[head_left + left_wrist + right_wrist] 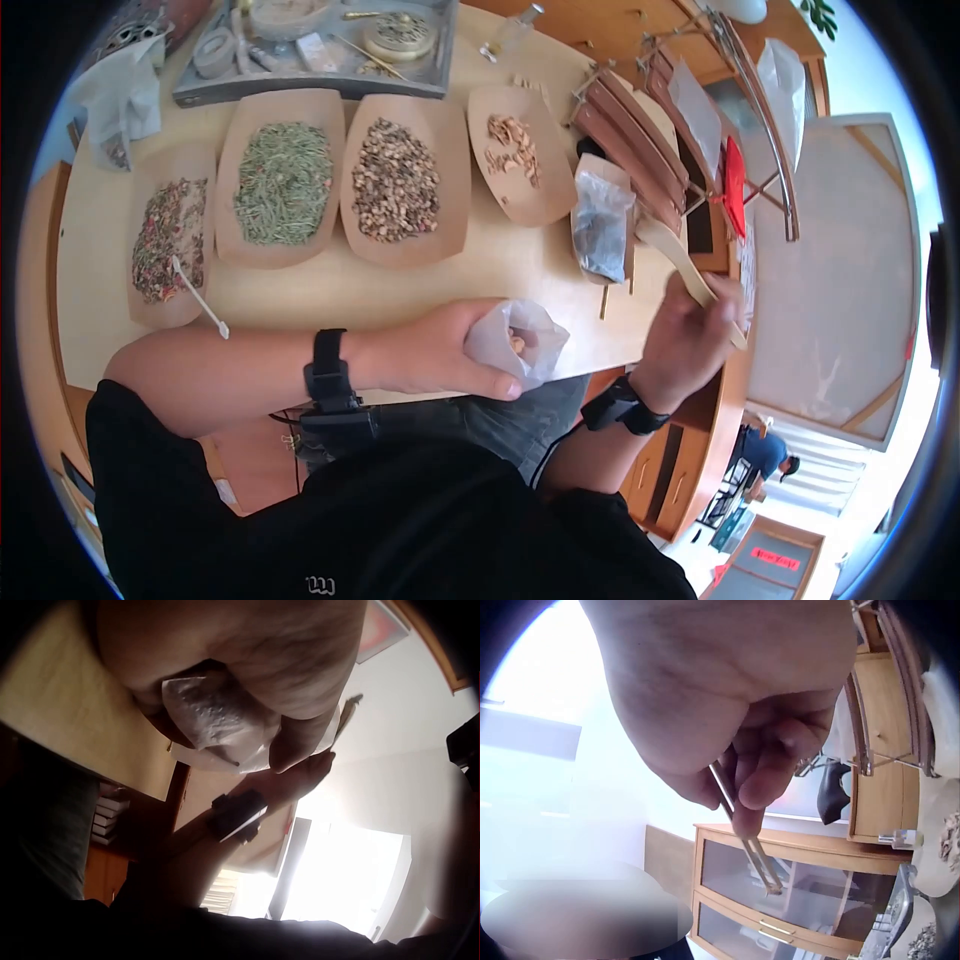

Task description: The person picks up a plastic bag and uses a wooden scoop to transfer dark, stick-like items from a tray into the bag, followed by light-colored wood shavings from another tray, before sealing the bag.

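Note:
My left hand (455, 350) grips a small translucent white bag (540, 345), its mouth open and a few light brown pieces inside, above the table's front edge. In the left wrist view the hand (247, 652) curls round the bag (214, 712). Right of it, my right hand (695, 335) holds a pale wooden tool (690, 272) raised near a brown rack. The right wrist view shows that hand (727, 712) pinching the slender tool (754, 859) between thumb and fingers. Paper trays hold green dried herb (285, 185), mixed chopped pieces (395, 185) and light brown pieces (513, 150).
At the far left, a tray of mixed dried petals (165, 240) has a small white scoop (200, 295) across its edge. Behind stands a grey tray (310, 90) with dishes. A brown rack (630, 135) and a plastic-lined box (602, 220) are at the right.

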`<state>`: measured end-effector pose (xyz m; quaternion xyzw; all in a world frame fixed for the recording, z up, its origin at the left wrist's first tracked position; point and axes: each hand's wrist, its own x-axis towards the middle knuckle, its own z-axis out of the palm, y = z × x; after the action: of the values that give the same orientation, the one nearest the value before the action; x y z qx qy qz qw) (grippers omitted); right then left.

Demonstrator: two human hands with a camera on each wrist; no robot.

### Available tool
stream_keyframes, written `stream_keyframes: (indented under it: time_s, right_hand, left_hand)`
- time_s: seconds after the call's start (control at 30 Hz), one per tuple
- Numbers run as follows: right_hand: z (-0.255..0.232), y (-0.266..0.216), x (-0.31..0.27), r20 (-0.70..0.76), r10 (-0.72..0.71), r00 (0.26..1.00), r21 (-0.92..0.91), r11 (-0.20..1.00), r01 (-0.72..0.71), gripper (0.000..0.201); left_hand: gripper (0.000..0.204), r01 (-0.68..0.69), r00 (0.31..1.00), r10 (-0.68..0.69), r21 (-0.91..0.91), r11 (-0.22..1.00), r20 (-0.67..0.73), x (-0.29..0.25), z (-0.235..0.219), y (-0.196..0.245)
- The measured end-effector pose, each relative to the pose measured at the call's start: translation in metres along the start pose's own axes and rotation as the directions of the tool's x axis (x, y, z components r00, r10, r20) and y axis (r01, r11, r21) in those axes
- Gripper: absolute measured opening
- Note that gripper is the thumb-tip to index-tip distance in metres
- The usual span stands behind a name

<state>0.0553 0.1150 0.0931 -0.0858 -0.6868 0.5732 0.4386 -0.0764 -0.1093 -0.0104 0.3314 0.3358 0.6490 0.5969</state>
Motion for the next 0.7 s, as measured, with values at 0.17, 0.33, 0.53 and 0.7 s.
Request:
stream_keyframes:
  time_s: [0.17, 0.33, 0.53, 0.7]
  right_hand:
    - [-0.001, -0.024, -0.037, 0.141, 0.204, 0.969, -0.258, 0.952, -0.163, 0.038]
    - [-0.015, -0.034, -0.059, 0.273, 0.177, 0.945, -0.269, 0.958, -0.102, 0.031]
    - [-0.012, -0.01, -0.042, 0.104, -0.069, 0.992, 0.022, 0.998, 0.067, 0.035]
    - [0.032, 0.01, 0.004, 0.219, 0.172, 0.96, -0.457, 0.888, -0.055, 0.015]
  left_hand:
    - [0.068, 0.027, 0.995, -0.024, -0.028, 0.999, 0.1, 0.005, -0.004, -0.003]
    - [0.06, 0.084, 0.996, -0.081, -0.115, 0.99, 0.031, -0.004, 0.005, 0.0]
    - [0.061, -0.031, 0.998, 0.031, 0.011, 0.999, 0.052, -0.002, 0.004, -0.004]
    - [0.064, 0.057, 0.992, -0.063, 0.058, 0.997, 0.112, -0.008, 0.004, -0.003]
